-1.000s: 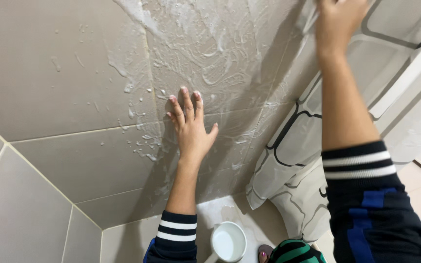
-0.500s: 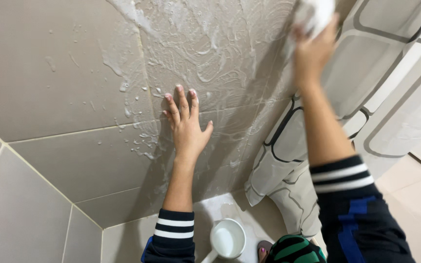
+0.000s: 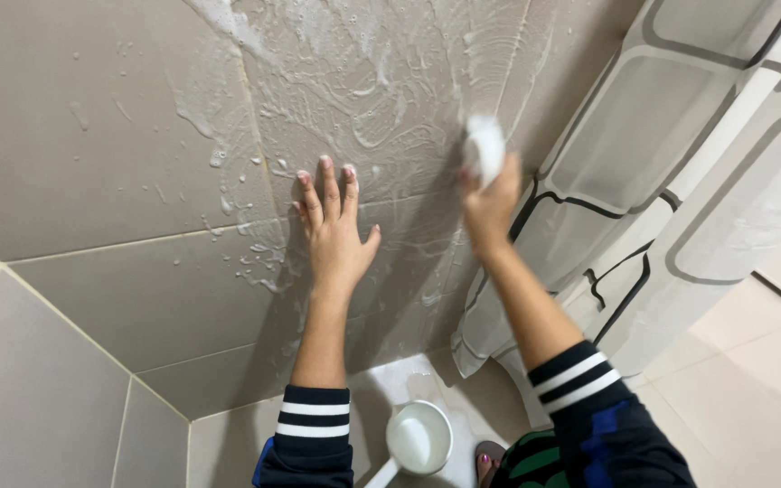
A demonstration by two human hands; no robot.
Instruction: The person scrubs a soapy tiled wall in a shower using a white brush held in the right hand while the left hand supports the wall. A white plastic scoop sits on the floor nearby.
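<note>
The left hand (image 3: 334, 237) lies flat against the tiled wall (image 3: 110, 136), fingers spread and pointing up, grasping nothing. The right hand (image 3: 490, 201) is clenched around a white sponge (image 3: 485, 145) and presses it to the same wall, just beside the edge of the shower curtain (image 3: 680, 181) — the tiles between and above both hands are streaked with soapy foam (image 3: 363, 81). Far below, on the floor (image 3: 752, 361), a white dipper (image 3: 416, 440) stands between the two striped sleeves.
</note>
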